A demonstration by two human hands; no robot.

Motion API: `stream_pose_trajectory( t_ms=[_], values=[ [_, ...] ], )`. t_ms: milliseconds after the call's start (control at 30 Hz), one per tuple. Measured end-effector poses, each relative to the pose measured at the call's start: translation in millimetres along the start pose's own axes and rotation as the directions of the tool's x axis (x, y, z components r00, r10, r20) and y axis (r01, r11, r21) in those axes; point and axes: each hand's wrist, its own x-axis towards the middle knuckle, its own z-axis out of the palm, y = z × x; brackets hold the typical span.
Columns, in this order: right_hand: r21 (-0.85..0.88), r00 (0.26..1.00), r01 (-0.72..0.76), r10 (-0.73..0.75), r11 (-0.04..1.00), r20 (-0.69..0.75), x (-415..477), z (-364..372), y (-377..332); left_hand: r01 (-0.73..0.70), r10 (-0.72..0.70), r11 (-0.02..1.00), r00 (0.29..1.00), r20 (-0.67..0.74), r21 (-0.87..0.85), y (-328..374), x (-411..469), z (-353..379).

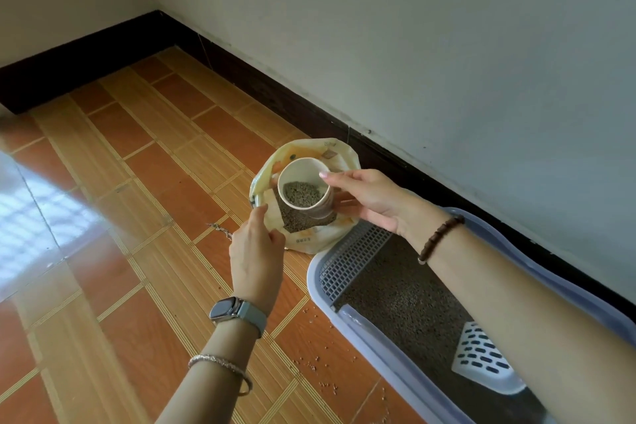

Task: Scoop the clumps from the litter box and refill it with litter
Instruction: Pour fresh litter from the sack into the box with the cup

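The person crouches near the wall, and the refilling part seems to be under way. The right hand [368, 198] holds a pale cup [303, 189] with its fingers curled round the side and one fingertip on the rim. The cup is partly filled with grey litter and hangs just above the open mouth of the litter bag [304, 150]. The left hand [256, 251] pinches the near edge of the bag between thumb and fingers and keeps the mouth open.

The litter box [370, 344] stands just beside the bag, to the right, along the wall. A layer of litter [406, 303] covers its bottom, and the white scoop [481, 358] lies on it, in no hand. I judge the scooping is probably finished, though I cannot tell if any clumps remain. What is left is to carry the cup over and pour, perhaps more than once.

The way from bag to box is short and free. The grey grate [351, 258] sits at the near end of the box, so the pour should go beyond it. The dark baseboard [275, 93] closes the far side, and the tiled floor [137, 182] on the left gives open room. Some spilled grains [309, 365] lie beside the box rim.
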Motion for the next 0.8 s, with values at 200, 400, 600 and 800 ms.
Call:
stream_pose_trajectory(
  t_ms=[200,400,600,800],
  values=[
    [0.113,1.0,-0.009,0.007,0.994,0.018,-29.6,-19.3,-2.9,0.005,-0.005,1.0,0.997,-0.078,0.008,6.9,-20.0,5.1],
    [0.07,1.0,0.018,-0.019,0.997,0.002,-72.1,-51.5,-2.4,-0.285,0.285,0.958,0.958,-0.02,-0.019,21.4,-77.8,27.5],
    [0.003,0.992,0.01,-0.009,1.0,-0.125,-116.0,-95.1,22.7,-0.366,0.369,0.929,0.916,0.156,-0.05,26.3,-120.9,40.1],
    [-0.06,0.97,0.014,-0.028,0.998,-0.24,-149.2,-132.7,57.0,-0.354,0.355,0.935,0.919,0.172,-0.039,21.6,-138.1,45.3]
  ],
)
